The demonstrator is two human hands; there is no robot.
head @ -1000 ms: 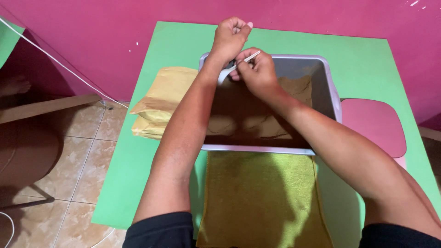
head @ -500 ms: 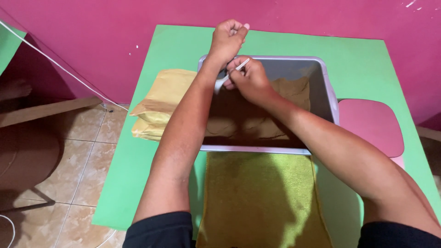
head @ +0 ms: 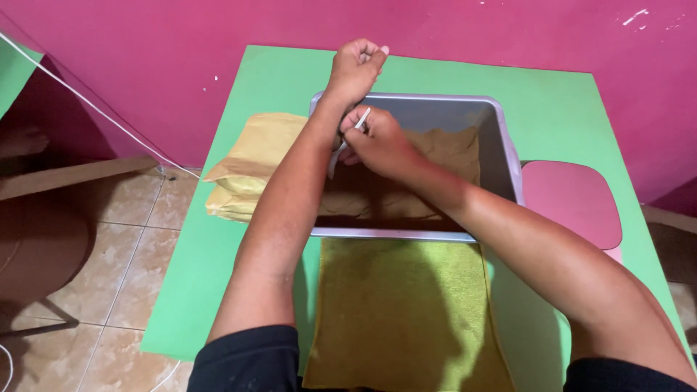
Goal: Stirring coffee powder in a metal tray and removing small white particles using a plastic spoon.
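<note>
1. Left hand (head: 356, 69) is a closed fist above the far rim of the grey bin (head: 508, 156); whatever it holds is hidden.
2. Right hand (head: 377, 141) pinches a thin white strip (head: 347, 138) just below the left wrist; the strip's lower end is hard to trace.
3. Brown powder (head: 443, 149) lies beneath the right hand.
4. Since earlier: the right hand has drawn slightly toward the left forearm.

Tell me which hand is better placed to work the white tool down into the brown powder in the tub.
Right, probably. The right hand already grips the white tool above the brown powder in the grey tub; the left hand is a closed fist raised above the rim.
</note>
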